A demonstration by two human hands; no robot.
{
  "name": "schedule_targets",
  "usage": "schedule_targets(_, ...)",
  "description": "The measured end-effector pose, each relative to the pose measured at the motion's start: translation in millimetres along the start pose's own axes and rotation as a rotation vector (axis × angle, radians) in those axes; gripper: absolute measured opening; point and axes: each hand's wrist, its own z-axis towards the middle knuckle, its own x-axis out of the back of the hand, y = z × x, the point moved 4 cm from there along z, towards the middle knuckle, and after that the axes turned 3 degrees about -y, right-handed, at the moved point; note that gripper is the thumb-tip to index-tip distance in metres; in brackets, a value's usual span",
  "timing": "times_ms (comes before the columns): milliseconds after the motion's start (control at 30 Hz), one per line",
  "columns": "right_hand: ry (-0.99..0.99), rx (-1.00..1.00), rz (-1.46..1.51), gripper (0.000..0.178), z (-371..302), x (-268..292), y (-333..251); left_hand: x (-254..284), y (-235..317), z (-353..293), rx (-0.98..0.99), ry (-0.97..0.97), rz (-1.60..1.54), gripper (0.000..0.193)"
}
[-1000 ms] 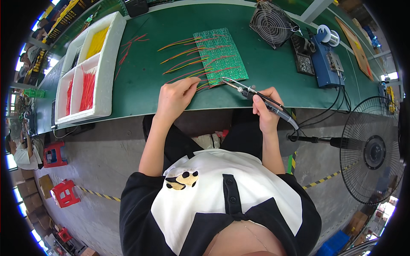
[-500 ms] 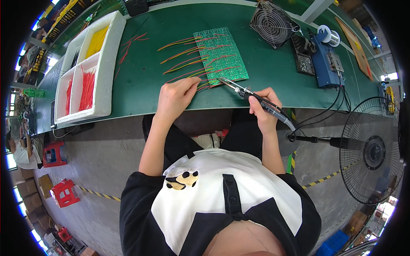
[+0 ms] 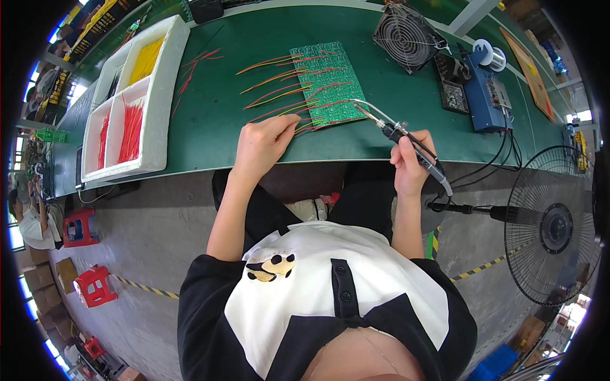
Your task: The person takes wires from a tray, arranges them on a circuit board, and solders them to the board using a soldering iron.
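A green circuit board panel [image 3: 348, 75] lies on the bench with red and yellow wires [image 3: 272, 79] fixed along it in rows, their loose ends pointing left. My left hand [image 3: 262, 147] is closed in a pinch at the panel's near-left corner, on a thin wire whose end runs onto the board; the fingertips partly hide it. My right hand [image 3: 413, 166] grips a soldering iron [image 3: 395, 132] with a curved metal tube alongside its tip. The tip is over the panel's near right edge; whether it touches cannot be made out.
A white foam box [image 3: 166, 70] of red and yellow wires stands left, with loose red wires [image 3: 189, 75] beside it. Behind right are a small square fan [image 3: 406, 37], an iron stand [image 3: 452, 89] and a blue soldering station [image 3: 486, 92] with a solder spool [image 3: 490, 54]. A floor fan [image 3: 554, 225] stands right.
My right hand has drawn the soldering iron to the right, away from the wires at the panel's near-left corner. My left hand keeps its pinch in nearly the same place.
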Motion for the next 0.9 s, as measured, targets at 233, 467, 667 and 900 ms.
schedule_targets(233, 0.13, 0.054, 0.095, 0.014, 13.9, 29.0, 1.9, -0.3, 2.7, 1.0, -0.017, 0.018, 0.017, 0.007)
schedule_targets(467, 0.307, 0.062, -0.035, 0.015, 13.4, 28.3, -5.5, 8.8, 12.2, 3.6, 0.049, -0.028, 0.134, 0.009)
schedule_targets(667, 0.315, 0.079, -0.046, 0.014, 14.7, 31.0, 1.3, 90.2, 82.2, 4.9, -0.191, 0.297, -0.24, 0.01)
schedule_targets(900, 0.32, 0.108, -0.077, 0.014, 17.2, 31.7, -2.9, 171.5, 198.1, -29.9, -0.425, 0.335, -0.812, 0.021)
